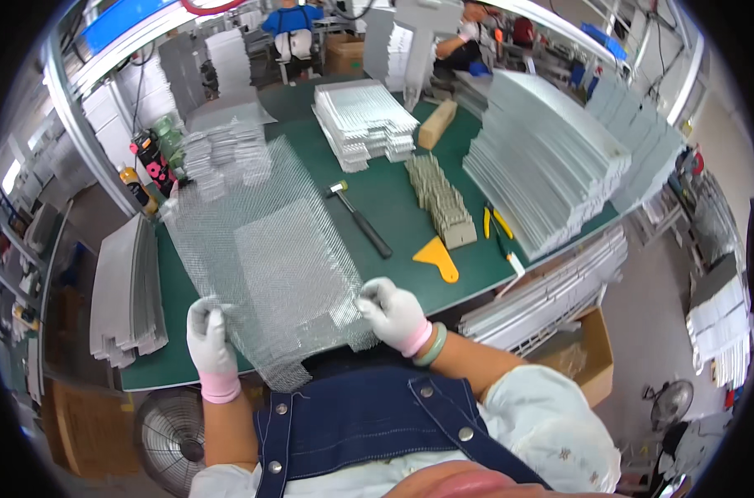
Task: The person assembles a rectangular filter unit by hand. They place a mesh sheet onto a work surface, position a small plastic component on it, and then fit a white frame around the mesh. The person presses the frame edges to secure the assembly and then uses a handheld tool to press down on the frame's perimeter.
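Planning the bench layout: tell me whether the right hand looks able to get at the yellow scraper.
Likely yes: only green tabletop shows between the right hand and the yellow scraper, though that hand seems to pinch the mesh sheet and might need to release it.

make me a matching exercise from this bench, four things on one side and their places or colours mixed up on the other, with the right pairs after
Things
1. mesh sheet
2. hammer
3. scraper
4. wooden block

Places and colours
A. orange-yellow all over
B. just right of the far stack of silver panels
C. spread between the gloved left hand and right hand
D. dark handle, lying just right of the mesh sheet

Right pairs: 1-C, 2-D, 3-A, 4-B
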Demonstrator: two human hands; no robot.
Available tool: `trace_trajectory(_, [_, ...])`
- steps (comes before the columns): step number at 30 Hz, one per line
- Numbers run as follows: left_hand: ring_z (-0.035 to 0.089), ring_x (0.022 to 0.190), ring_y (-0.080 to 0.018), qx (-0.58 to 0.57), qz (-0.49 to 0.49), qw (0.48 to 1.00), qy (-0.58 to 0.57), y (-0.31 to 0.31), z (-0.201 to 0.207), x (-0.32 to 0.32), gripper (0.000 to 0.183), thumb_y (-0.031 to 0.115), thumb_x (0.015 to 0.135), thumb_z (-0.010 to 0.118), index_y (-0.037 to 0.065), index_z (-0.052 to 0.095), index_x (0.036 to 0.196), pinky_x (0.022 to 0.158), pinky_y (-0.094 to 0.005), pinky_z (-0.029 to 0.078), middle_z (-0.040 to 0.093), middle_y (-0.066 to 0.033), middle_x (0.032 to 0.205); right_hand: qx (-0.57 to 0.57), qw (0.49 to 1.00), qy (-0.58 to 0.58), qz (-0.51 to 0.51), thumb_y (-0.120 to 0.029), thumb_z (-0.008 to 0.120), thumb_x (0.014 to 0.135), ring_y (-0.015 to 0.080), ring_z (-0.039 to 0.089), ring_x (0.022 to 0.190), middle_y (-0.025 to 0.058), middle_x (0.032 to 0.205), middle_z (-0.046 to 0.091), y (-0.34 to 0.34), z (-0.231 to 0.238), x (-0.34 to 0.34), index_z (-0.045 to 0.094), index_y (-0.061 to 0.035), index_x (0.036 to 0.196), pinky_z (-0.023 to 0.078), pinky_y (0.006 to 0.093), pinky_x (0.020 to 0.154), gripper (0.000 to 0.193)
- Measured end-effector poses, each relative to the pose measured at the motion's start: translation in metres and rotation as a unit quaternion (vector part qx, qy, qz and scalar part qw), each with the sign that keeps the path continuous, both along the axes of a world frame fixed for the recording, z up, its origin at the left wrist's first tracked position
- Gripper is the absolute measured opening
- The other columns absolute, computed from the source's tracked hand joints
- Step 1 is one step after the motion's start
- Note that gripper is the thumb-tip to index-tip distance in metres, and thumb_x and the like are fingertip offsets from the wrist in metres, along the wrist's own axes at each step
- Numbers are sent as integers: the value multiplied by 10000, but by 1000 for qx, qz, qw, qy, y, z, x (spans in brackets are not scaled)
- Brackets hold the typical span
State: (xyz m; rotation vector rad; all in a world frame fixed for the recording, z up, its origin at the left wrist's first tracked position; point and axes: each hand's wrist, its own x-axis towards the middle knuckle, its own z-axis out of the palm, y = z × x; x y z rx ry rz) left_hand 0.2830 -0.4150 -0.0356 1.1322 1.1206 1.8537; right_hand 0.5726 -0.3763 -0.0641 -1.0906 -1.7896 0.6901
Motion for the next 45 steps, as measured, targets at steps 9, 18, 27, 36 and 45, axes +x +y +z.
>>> trace_trajectory(9, [610,748,-112,-89,185,970,127,-5,-3,-9,196,193,883,714,11,692,954,678,-270,516,673,-30,822,78,995,-47,-32,-73,618,889,156,592,777,75,849,623,-12,-18,-8,602,-25,979,494,300,735,103])
trace_trajectory(18, [559,722,-53,-98,105,989,27,-1,12,-57,290,293,965,607,6,649,976,692,-225,480,624,11,807,-39,990,82,108,-54,551,954,98,510,789,23,878,549,-4,-41,-23,549,21,1009,439,230,728,92])
trace_trajectory(27, [607,759,-92,3,4,999,-52,30,-4,-78,304,257,965,603,-23,627,1080,729,-236,490,656,-41,810,-47,994,72,69,-58,591,943,54,451,681,-17,810,519,-9,-21,-30,550,13,996,405,194,630,97])
trace_trajectory(36, [623,853,-137,5,6,999,38,48,4,-92,330,278,1006,525,-15,669,1050,838,-282,494,682,-72,919,-90,995,26,44,-92,630,909,118,583,746,61,832,608,-10,-33,-18,564,19,1017,483,260,688,169])
trace_trajectory(45, [599,996,-161,-109,-228,952,-176,40,-6,-88,692,380,996,522,-24,246,1485,888,-286,488,559,-143,1239,-121,981,154,9,-74,646,905,81,583,752,58,851,629,-9,-42,-12,585,4,1016,485,229,678,149])
